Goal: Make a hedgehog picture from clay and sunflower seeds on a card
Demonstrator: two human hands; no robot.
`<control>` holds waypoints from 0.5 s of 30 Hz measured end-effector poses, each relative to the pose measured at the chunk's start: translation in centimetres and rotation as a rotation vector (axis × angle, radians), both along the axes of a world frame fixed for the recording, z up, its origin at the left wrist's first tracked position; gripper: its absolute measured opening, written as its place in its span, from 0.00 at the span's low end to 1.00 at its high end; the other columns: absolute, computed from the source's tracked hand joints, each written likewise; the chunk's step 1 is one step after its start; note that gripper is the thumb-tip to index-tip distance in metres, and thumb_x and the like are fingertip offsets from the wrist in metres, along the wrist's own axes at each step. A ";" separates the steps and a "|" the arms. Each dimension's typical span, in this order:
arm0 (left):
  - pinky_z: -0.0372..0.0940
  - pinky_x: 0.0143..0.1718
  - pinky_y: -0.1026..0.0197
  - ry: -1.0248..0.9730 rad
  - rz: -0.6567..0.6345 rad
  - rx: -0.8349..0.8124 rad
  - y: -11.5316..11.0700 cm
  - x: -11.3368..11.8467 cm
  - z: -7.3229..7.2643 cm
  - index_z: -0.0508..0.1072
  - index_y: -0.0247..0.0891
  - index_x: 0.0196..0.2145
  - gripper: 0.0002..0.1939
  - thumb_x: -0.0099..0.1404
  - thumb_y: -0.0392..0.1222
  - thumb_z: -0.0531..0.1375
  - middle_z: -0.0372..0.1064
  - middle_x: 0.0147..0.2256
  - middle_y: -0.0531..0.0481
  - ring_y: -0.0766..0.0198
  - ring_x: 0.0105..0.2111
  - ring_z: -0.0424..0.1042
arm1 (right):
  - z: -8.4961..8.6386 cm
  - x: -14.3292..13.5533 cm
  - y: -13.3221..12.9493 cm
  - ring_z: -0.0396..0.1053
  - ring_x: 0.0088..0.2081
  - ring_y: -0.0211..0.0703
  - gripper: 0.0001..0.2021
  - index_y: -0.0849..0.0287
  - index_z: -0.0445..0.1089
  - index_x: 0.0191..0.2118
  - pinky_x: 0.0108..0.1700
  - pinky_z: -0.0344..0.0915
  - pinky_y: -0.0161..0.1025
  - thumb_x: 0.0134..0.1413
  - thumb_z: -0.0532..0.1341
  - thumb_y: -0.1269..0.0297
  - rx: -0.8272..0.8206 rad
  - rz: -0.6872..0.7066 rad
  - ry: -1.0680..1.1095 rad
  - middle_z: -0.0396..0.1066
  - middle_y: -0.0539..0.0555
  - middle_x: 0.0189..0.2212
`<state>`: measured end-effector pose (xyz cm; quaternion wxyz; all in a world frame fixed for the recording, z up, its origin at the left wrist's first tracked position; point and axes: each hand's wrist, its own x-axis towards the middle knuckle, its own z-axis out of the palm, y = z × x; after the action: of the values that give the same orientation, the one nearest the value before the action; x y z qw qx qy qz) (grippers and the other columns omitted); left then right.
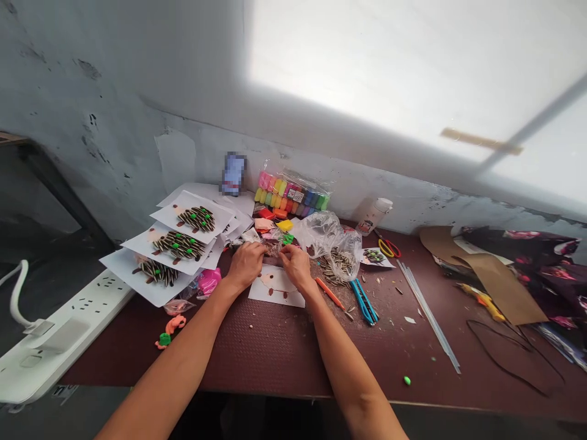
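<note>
In the middle of the table, a white card [275, 294] lies under my wrists, with a pale clay shape and several small brown spots on it. My left hand [247, 264] is at the card's upper left edge, its fingers curled together. Beside it, my right hand [296, 265] reaches past the card's upper right edge with thumb and fingertips pressed together. Whatever either hand pinches is too small or hidden to make out. Just beyond the fingertips are clear plastic scraps and lumps of clay, among them a yellow piece [285, 225] and a green piece [287, 239].
Finished hedgehog cards [151, 287] are stacked at left by a power strip [87, 318]. Striped seeds [332, 272], a plastic bag [321, 229], an orange pen [329, 294], a blue cutter [364, 300], scissors [389, 247], glue sticks [428, 315] and a glue gun [483, 300] lie right.
</note>
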<state>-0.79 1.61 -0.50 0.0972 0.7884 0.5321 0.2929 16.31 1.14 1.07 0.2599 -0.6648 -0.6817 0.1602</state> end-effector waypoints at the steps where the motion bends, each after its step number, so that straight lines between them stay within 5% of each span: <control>1: 0.68 0.55 0.50 -0.005 -0.014 -0.022 0.2 0.0 -0.3 0.82 0.40 0.42 0.17 0.67 0.31 0.53 0.79 0.45 0.42 0.51 0.47 0.74 | 0.0 -0.1 0.0 0.74 0.37 0.43 0.07 0.55 0.79 0.39 0.42 0.64 0.36 0.61 0.62 0.65 -0.014 -0.009 -0.017 0.80 0.53 0.35; 11: 0.69 0.54 0.51 -0.108 0.010 -0.097 0.7 -0.5 -0.8 0.82 0.38 0.42 0.17 0.67 0.32 0.53 0.78 0.44 0.40 0.51 0.48 0.75 | -0.4 -0.1 0.4 0.73 0.35 0.42 0.06 0.55 0.78 0.36 0.40 0.63 0.35 0.58 0.63 0.68 -0.011 -0.088 0.013 0.78 0.51 0.32; 15: 0.72 0.48 0.53 -0.352 0.067 -0.052 0.7 -0.3 -0.3 0.79 0.37 0.46 0.14 0.66 0.35 0.57 0.75 0.46 0.42 0.58 0.38 0.75 | -0.3 0.0 0.3 0.68 0.30 0.39 0.05 0.57 0.76 0.33 0.36 0.62 0.34 0.58 0.62 0.66 0.134 -0.002 0.201 0.75 0.49 0.28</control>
<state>-1.07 2.34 -0.76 0.1996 0.7039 0.5403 0.4156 16.35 1.43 0.74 0.3711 -0.6271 -0.6608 0.1799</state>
